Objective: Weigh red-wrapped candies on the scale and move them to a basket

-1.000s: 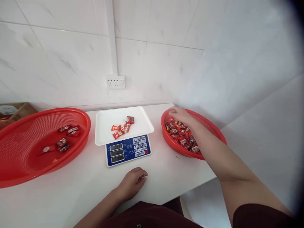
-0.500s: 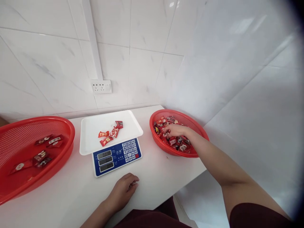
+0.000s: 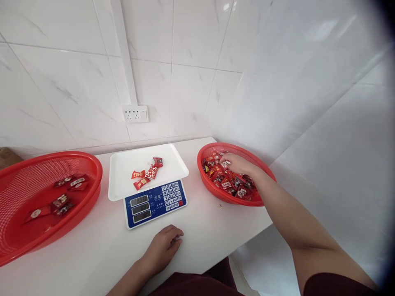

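Note:
My right hand [image 3: 237, 163] reaches into the red basket [image 3: 262, 168] on the right, which holds many wrapped candies. Its fingers close on a red wrapped candy [image 3: 226, 163] with white lettering. Near the table's front edge rests my left hand [image 3: 163, 248], loosely curled with nothing visible in it. Just beyond it stands a digital scale [image 3: 156, 204] with a blue keypad panel. Several candies [image 3: 151, 172] in red wrappers lie together on the scale's white tray [image 3: 126, 164].
Another red basket [image 3: 98, 168] stands at the left with several wrapped candies [image 3: 59, 201] at its bottom. A tiny scrap [image 3: 221, 206] lies on the white table [image 3: 203, 230]. Tiled walls close in behind and at the right. A socket [image 3: 135, 114] sits above the scale.
My right hand has moved slightly back and to the right within the basket, a red candy now at its fingertips. The view has shifted slightly; my left hand stays put on the table.

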Action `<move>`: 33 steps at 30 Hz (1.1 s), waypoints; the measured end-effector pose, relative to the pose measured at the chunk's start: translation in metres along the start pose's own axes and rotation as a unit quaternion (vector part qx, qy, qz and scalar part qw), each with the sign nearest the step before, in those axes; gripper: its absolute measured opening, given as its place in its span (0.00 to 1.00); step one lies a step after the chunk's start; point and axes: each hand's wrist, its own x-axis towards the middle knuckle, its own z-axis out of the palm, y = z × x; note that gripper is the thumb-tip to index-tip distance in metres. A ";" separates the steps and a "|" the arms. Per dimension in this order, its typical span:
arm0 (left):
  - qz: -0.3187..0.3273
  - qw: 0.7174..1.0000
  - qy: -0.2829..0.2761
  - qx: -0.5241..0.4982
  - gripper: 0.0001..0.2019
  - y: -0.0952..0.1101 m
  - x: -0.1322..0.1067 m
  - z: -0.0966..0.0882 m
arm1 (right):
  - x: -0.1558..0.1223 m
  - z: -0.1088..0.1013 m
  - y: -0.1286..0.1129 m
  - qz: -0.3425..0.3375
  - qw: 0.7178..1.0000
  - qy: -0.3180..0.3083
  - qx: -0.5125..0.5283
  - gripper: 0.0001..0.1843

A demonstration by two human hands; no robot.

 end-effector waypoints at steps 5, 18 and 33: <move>0.008 1.000 0.007 0.001 0.09 -0.004 0.000 0.003 | 0.006 0.007 -0.008 0.015 0.999 0.028 0.016 0.25; -0.005 1.000 0.000 -0.001 0.10 -0.005 -0.001 0.002 | 0.058 0.037 -0.036 0.037 0.997 -0.043 -0.058 0.15; 0.018 0.999 -0.016 0.032 0.11 0.003 -0.005 -0.002 | 0.031 -0.021 -0.085 0.035 0.993 0.038 -0.104 0.11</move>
